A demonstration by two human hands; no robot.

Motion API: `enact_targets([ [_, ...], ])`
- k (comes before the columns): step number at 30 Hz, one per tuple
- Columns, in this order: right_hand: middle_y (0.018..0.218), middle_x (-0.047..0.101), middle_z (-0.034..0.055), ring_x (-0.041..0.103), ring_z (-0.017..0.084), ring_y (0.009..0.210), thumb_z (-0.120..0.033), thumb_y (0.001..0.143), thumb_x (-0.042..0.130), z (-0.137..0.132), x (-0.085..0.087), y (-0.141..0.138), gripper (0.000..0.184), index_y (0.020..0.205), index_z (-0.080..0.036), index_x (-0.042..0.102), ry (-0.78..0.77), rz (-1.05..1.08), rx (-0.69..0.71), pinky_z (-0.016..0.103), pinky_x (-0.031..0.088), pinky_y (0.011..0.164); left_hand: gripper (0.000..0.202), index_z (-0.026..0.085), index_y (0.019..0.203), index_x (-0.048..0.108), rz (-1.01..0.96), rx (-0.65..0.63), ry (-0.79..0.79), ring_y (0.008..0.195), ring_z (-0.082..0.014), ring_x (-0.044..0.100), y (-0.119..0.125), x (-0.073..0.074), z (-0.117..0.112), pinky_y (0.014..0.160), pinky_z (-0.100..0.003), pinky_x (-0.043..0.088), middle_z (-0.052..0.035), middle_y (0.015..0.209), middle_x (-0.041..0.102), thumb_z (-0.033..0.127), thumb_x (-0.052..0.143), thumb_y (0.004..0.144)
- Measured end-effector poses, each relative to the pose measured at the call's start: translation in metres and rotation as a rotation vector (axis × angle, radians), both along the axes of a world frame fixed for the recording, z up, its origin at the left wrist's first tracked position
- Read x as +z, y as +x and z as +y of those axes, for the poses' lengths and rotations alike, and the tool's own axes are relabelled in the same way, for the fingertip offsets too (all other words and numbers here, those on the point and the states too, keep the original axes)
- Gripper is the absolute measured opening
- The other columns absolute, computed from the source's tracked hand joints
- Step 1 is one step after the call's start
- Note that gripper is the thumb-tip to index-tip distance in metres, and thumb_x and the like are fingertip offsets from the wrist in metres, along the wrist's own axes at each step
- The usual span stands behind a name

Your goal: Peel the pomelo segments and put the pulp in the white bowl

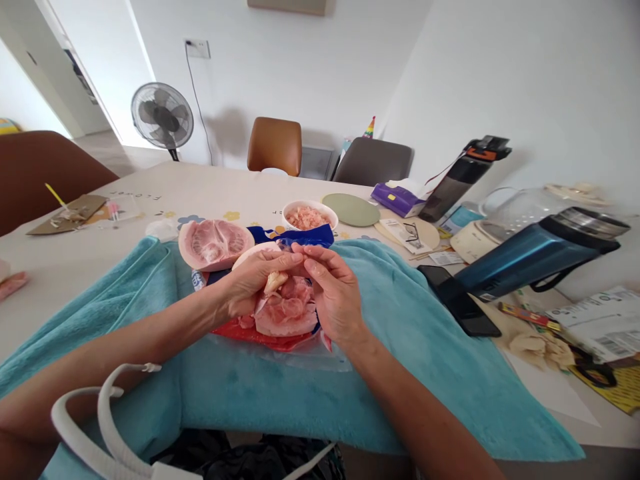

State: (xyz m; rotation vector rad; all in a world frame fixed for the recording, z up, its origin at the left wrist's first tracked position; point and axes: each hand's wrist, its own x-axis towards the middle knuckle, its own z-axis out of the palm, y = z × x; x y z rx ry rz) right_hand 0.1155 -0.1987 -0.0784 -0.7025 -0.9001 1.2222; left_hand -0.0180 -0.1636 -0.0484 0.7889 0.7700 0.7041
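Above the opened fruit, my left hand (pixel 255 275) and my right hand (pixel 336 290) meet at the fingertips. A pale yellowish piece of pomelo (pixel 275 282) shows under the curled fingers of my left hand. My right thumb and fingers are pinched together; whatever is between them is too small to make out. Below lie pink pomelo pieces (pixel 287 313) with membrane, on red and blue plastic packaging (pixel 255 335). A cut pomelo section (pixel 216 244) with thick pale rind sits to the left. Farther back, a white bowl (pixel 310 206) holds loose pink pulp.
A teal towel (pixel 390 313) covers the table's near part. To the right are a phone (pixel 460 300), a blue flask (pixel 540 253), a dark bottle (pixel 457 179), a purple tissue pack (pixel 397 199) and scissors (pixel 595 367). A green round mat (pixel 351 209) lies behind the bowl's right side.
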Motion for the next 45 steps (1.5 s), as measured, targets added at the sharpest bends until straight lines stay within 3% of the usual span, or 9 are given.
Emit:
enact_targets([
  [7,0.094,0.076,-0.0005,0.068,0.016,0.098,-0.028,0.079,0.069,0.005,0.001,0.011,0.005,0.083,-0.025,0.070,-0.057,0.090,0.096,0.034,0.050,0.095,0.017,0.010,0.082,0.069,0.009,0.001,0.074,0.041,-0.0051,0.052,-0.007,-0.008,-0.004,0.031,-0.013,0.035,-0.0066,0.075,0.072,0.020,0.078,0.070],
  [11,0.083,0.074,-0.0026,0.069,0.016,0.090,-0.022,0.074,0.074,0.006,-0.001,0.013,0.005,0.076,-0.023,0.069,-0.085,0.136,0.136,0.033,0.053,0.090,0.023,0.013,0.085,0.069,0.030,-0.034,0.138,0.036,-0.0051,0.049,-0.017,-0.013,-0.008,0.027,-0.014,0.033,-0.0046,0.071,0.071,0.028,0.079,0.070],
  [16,0.078,0.073,-0.0015,0.069,0.015,0.080,-0.027,0.076,0.073,0.006,-0.004,0.013,0.007,0.074,-0.022,0.069,-0.090,0.112,0.113,0.034,0.054,0.085,0.026,0.016,0.088,0.069,0.029,-0.070,0.199,0.030,-0.0064,0.043,-0.027,-0.015,-0.009,0.024,-0.015,0.029,0.0008,0.052,0.060,0.035,0.076,0.073],
  [21,0.076,0.074,-0.0002,0.068,0.014,0.076,-0.031,0.077,0.070,0.008,-0.004,0.015,0.011,0.072,-0.022,0.071,-0.082,0.097,0.083,0.032,0.055,0.079,0.028,0.015,0.090,0.071,0.030,-0.072,0.235,0.035,-0.0062,0.046,-0.027,-0.017,-0.008,0.025,-0.015,0.029,-0.0035,0.066,0.066,0.037,0.075,0.074],
  [29,0.078,0.072,-0.0010,0.065,0.011,0.074,-0.022,0.070,0.074,0.007,-0.005,0.013,0.011,0.064,-0.019,0.065,-0.092,-0.076,-0.015,0.026,0.052,0.076,0.026,0.015,0.089,0.072,0.008,-0.060,0.269,0.037,-0.0054,0.046,-0.030,-0.023,-0.002,0.026,-0.015,0.028,-0.0054,0.071,0.067,0.037,0.073,0.076],
  [33,0.075,0.069,-0.0046,0.065,0.011,0.070,-0.018,0.066,0.075,0.008,-0.005,0.013,0.018,0.078,-0.022,0.062,-0.115,-0.105,-0.025,0.026,0.053,0.069,0.027,0.014,0.089,0.073,-0.012,-0.041,0.257,0.038,-0.0053,0.047,-0.028,-0.023,-0.002,0.028,-0.015,0.030,-0.0059,0.073,0.068,0.036,0.075,0.074],
  [37,0.086,0.074,-0.0025,0.068,0.013,0.077,-0.018,0.069,0.071,0.008,-0.005,0.013,0.031,0.098,-0.025,0.063,-0.127,-0.147,-0.004,0.026,0.053,0.069,0.026,0.013,0.084,0.073,-0.030,-0.038,0.253,0.038,-0.0047,0.047,-0.027,-0.020,-0.004,0.028,-0.014,0.031,-0.0058,0.074,0.069,0.036,0.077,0.072],
  [41,0.080,0.074,-0.0014,0.068,0.013,0.079,-0.015,0.069,0.067,0.009,-0.007,0.016,0.023,0.091,-0.023,0.067,-0.134,-0.201,-0.022,0.028,0.052,0.077,0.024,0.013,0.086,0.073,-0.034,-0.039,0.252,0.038,-0.0045,0.047,-0.027,-0.021,-0.003,0.028,-0.014,0.031,-0.0055,0.075,0.069,0.035,0.075,0.074],
  [45,0.077,0.074,0.0005,0.067,0.014,0.072,-0.024,0.070,0.071,0.012,-0.010,0.018,0.011,0.080,-0.020,0.069,-0.182,-0.207,-0.015,0.029,0.052,0.073,0.023,0.013,0.086,0.073,-0.041,-0.037,0.253,0.039,-0.0046,0.048,-0.027,-0.021,-0.003,0.029,-0.014,0.033,-0.0056,0.078,0.069,0.033,0.074,0.075],
])
